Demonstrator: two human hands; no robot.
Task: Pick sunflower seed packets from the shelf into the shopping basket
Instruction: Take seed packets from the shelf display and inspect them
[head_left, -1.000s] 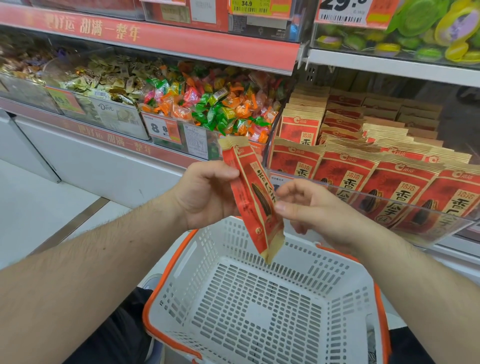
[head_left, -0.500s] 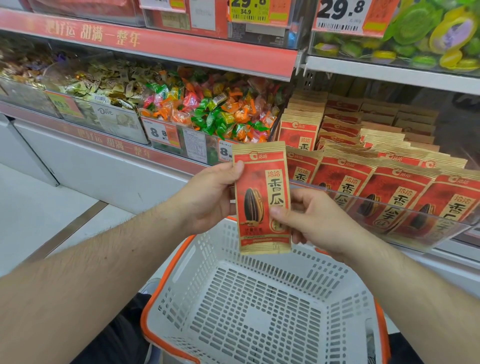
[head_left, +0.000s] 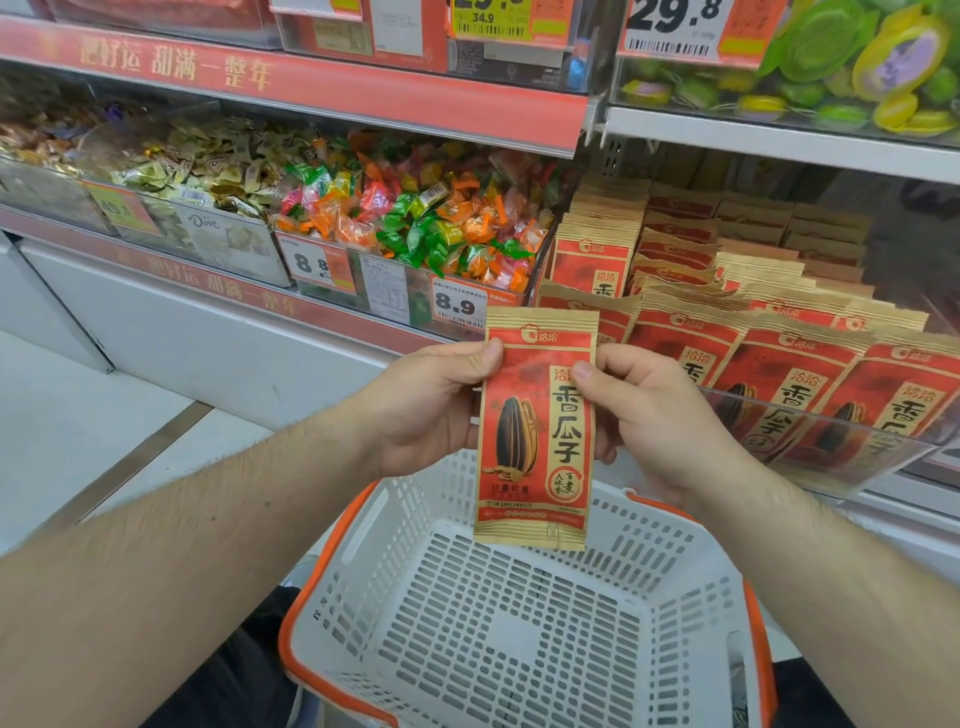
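The white basket (head_left: 519, 634) sits nearest, with nothing visible inside it. Above its far rim the left hand (head_left: 426, 410) and right hand (head_left: 654, 415) pinch one seed packet (head_left: 537, 431) upright by its side edges. More packets (head_left: 769, 358) line the shelf's front edge behind; the step looks like placing, so next both hands should lower and let go.

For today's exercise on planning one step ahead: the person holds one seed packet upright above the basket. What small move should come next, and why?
Probably lower the sunflower seed packet and let go. Both the left hand and right hand pinch its upper edges, it already hangs over the white basket, and no packet shows inside the basket.
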